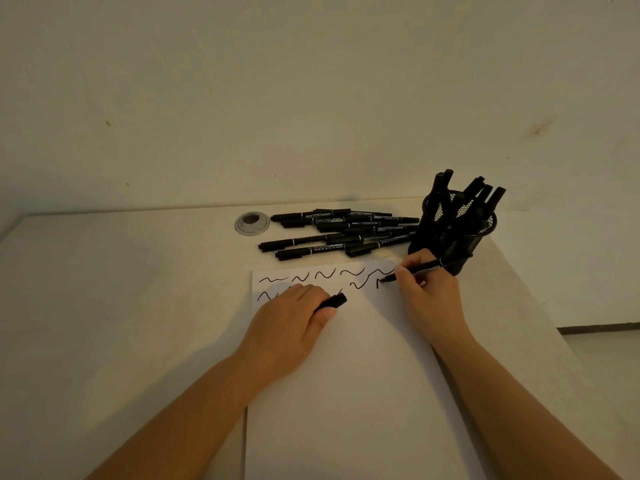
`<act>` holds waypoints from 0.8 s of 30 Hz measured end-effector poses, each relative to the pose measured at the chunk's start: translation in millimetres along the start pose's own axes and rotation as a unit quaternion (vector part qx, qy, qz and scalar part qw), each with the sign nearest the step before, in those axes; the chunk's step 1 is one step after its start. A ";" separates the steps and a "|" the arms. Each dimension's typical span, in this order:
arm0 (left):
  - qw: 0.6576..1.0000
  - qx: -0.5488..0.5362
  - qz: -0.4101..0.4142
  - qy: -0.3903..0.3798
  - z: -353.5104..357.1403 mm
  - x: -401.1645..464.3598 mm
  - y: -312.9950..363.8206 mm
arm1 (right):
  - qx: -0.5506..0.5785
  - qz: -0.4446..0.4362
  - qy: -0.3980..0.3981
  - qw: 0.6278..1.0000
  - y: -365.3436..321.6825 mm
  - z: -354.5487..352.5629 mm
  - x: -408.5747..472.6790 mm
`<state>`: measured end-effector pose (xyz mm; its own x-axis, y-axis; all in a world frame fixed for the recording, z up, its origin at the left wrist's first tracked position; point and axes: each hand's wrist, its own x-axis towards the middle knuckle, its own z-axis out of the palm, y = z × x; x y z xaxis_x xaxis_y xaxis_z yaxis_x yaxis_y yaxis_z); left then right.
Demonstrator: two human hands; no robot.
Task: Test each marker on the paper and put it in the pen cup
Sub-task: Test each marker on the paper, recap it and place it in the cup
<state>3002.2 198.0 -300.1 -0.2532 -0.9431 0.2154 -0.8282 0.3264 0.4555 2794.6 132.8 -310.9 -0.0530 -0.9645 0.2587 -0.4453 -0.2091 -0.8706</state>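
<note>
A white sheet of paper (353,375) lies on the table, with two rows of black squiggles along its top edge. My right hand (429,292) grips a black marker (424,270), its tip touching the paper at a fresh mark near the top right. My left hand (294,317) rests on the paper and holds a black marker cap (334,301) between thumb and fingers. A pile of several black markers (343,232) lies behind the paper. The black mesh pen cup (453,230), at the back right, holds several markers standing upright.
A round silver cable grommet (252,222) is set in the white table left of the marker pile. The table's right edge runs diagonally past the cup; floor shows beyond it. A plain wall stands behind the table.
</note>
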 end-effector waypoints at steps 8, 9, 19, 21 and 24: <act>1.000 -0.016 -0.013 -0.004 0.9 -0.1 -0.2 | 0.016 -0.002 0.082 0.996 0.3 -9.0 -2.6; 1.000 -0.018 -0.014 -0.005 0.6 -0.3 -0.2 | 0.030 0.000 0.081 0.996 -1.4 -9.1 -3.2; 0.999 -0.035 -0.022 -0.002 -1.5 -0.4 0.7 | 0.263 0.056 -0.013 0.963 -45.3 -3.8 -20.0; 0.999 -0.039 -0.025 -0.002 -2.1 -0.4 0.8 | 0.289 0.085 -0.016 0.953 -45.8 1.9 -27.2; 0.999 -0.041 -0.023 0.002 -2.3 -0.8 0.8 | 0.296 0.099 -0.023 0.950 -40.6 5.0 -33.9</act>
<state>3002.9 199.2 -297.9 -0.2138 -0.9571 0.1953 -0.7949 0.2867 0.5347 2818.9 173.2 -286.4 -0.0371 -0.9976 0.0593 0.1509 -0.0642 -0.9865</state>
